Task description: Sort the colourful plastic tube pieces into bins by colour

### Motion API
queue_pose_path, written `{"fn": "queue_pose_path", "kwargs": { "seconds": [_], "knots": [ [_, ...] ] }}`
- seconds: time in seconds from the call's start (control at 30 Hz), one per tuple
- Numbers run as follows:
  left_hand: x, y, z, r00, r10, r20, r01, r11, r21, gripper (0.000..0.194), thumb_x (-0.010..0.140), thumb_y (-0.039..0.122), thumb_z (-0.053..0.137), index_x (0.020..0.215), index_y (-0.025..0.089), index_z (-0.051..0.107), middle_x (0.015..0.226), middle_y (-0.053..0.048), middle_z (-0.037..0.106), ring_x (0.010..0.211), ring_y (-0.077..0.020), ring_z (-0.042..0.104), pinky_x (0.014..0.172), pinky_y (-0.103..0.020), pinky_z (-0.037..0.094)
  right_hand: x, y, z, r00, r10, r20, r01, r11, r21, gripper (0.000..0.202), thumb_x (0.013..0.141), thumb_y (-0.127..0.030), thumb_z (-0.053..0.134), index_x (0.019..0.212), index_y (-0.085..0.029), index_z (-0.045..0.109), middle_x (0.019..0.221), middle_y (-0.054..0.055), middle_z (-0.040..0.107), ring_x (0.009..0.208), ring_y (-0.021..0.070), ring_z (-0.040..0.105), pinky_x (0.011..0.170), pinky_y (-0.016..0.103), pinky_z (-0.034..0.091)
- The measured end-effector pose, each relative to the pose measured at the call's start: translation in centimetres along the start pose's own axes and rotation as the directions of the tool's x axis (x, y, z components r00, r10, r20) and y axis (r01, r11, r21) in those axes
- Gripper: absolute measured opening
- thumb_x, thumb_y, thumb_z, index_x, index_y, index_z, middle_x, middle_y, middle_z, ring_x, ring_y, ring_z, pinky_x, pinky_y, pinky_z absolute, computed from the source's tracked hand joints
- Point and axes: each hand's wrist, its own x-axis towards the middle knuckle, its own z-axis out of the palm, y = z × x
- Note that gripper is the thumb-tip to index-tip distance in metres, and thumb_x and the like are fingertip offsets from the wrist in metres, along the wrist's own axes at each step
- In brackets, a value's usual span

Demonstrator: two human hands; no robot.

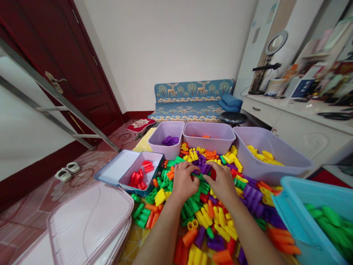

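A heap of plastic tube-shaped toy pieces in green, yellow, orange, red and purple (202,215) covers the table before me. Over its middle, my left hand (185,181) bends its fingers around a purple piece (196,171), thumb below. My right hand (223,181) faces it, with thumb and index finger on either side of another purple piece (205,169). The two hands are close together but apart. Fingertips partly hide the pieces they hold.
Behind the heap stand lilac bins with purple (165,149), orange (209,147) and yellow pieces (292,167). A turquoise bin (300,217) with green pieces is right. Left are an open tin (158,158) with red pieces, stacked lids (93,217) and a ladder (66,103).
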Motion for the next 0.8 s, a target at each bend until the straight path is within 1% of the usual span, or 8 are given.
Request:
{"fn": "queue_pose_path", "kwargs": {
  "seconds": [0.1, 0.17, 0.27, 0.33, 0.47, 0.53, 0.67, 0.8],
  "knots": [
    [0.1, -0.3, 0.2, 0.999, -0.031, -0.036, 0.028, 0.997, -0.075, 0.018, 0.074, 0.015, 0.060, 0.090, 0.023, 0.066, 0.088, -0.002, 0.064, 0.092, -0.0219, 0.057, 0.090, -0.041, 0.039, 0.0, -0.3, -0.2, 0.995, 0.030, -0.100, -0.010, 0.981, 0.196, 0.017, 0.079, -0.033, 0.057, 0.090, -0.022, 0.062, 0.105, 0.007, 0.068, 0.106, 0.0256, 0.057, 0.097, 0.047, 0.037],
    [0.2, -0.6, 0.3, 0.995, -0.065, -0.079, 0.054, 0.988, -0.143, 0.012, 0.080, 0.021, 0.059, 0.092, 0.021, 0.064, 0.089, -0.002, 0.066, 0.091, -0.0215, 0.058, 0.089, -0.040, 0.041, -0.1, -0.9, -0.4, 0.981, 0.114, -0.154, -0.050, 0.929, 0.367, 0.018, 0.080, -0.035, 0.056, 0.090, -0.021, 0.059, 0.103, 0.008, 0.068, 0.104, 0.0247, 0.060, 0.094, 0.044, 0.041],
    [0.3, -1.0, 0.6, 0.980, -0.139, -0.140, 0.096, 0.955, -0.279, 0.012, 0.086, 0.024, 0.054, 0.094, 0.019, 0.061, 0.094, -0.005, 0.067, 0.092, -0.0208, 0.060, 0.086, -0.037, 0.045, -0.3, -1.9, -0.6, 0.955, 0.248, -0.164, -0.121, 0.827, 0.550, 0.021, 0.077, -0.038, 0.060, 0.089, -0.021, 0.056, 0.086, 0.006, 0.070, 0.084, 0.0228, 0.066, 0.080, 0.037, 0.050],
    [0.2, -1.1, 0.7, 0.972, -0.180, -0.148, 0.110, 0.914, -0.391, 0.013, 0.088, 0.026, 0.051, 0.096, 0.019, 0.058, 0.094, -0.005, 0.066, 0.092, -0.0195, 0.061, 0.084, -0.033, 0.047, -0.5, -2.4, -0.7, 0.950, 0.284, -0.129, -0.151, 0.779, 0.609, 0.024, 0.077, -0.042, 0.060, 0.090, -0.021, 0.057, 0.079, 0.003, 0.069, 0.072, 0.0207, 0.065, 0.069, 0.033, 0.051],
    [0.1, -0.9, 0.6, 0.970, -0.206, -0.130, 0.095, 0.813, -0.574, 0.017, 0.092, 0.031, 0.046, 0.101, 0.018, 0.053, 0.093, -0.005, 0.064, 0.088, -0.0161, 0.062, 0.080, -0.028, 0.048, -0.6, -2.7, -0.4, 0.961, 0.276, -0.023, -0.188, 0.713, 0.676, 0.036, 0.081, -0.047, 0.056, 0.107, -0.022, 0.061, 0.070, 0.000, 0.066, 0.052, 0.0158, 0.057, 0.053, 0.029, 0.047],
    [0.1, -0.7, 0.5, 0.969, -0.215, -0.125, 0.093, 0.778, -0.621, 0.019, 0.092, 0.033, 0.045, 0.103, 0.018, 0.052, 0.093, -0.005, 0.063, 0.086, -0.0154, 0.061, 0.079, -0.027, 0.049, -0.5, -2.5, -0.2, 0.961, 0.277, 0.019, -0.203, 0.653, 0.730, 0.041, 0.081, -0.047, 0.057, 0.112, -0.021, 0.061, 0.070, 0.000, 0.067, 0.053, 0.0162, 0.058, 0.055, 0.029, 0.048],
    [0.1, -0.4, 0.0, 0.968, -0.210, -0.135, 0.063, 0.730, -0.681, 0.020, 0.092, 0.032, 0.044, 0.104, 0.018, 0.052, 0.094, -0.005, 0.063, 0.088, -0.0150, 0.061, 0.080, -0.027, 0.049, -0.4, -2.4, 0.2, 0.953, 0.289, 0.096, -0.235, 0.499, 0.834, 0.043, 0.077, -0.044, 0.062, 0.113, -0.020, 0.061, 0.089, 0.003, 0.071, 0.068, 0.0191, 0.066, 0.071, 0.035, 0.054],
    [0.1, -0.1, -0.5, 0.984, -0.138, -0.116, 0.025, 0.743, -0.669, 0.024, 0.092, 0.029, 0.044, 0.112, 0.019, 0.053, 0.099, -0.006, 0.063, 0.090, -0.0160, 0.061, 0.081, -0.027, 0.049, -0.3, -2.8, 0.3, 0.957, 0.234, 0.171, -0.261, 0.444, 0.857, 0.041, 0.074, -0.044, 0.065, 0.108, -0.020, 0.063, 0.093, 0.004, 0.072, 0.063, 0.0187, 0.066, 0.069, 0.037, 0.056]
  ]
}}
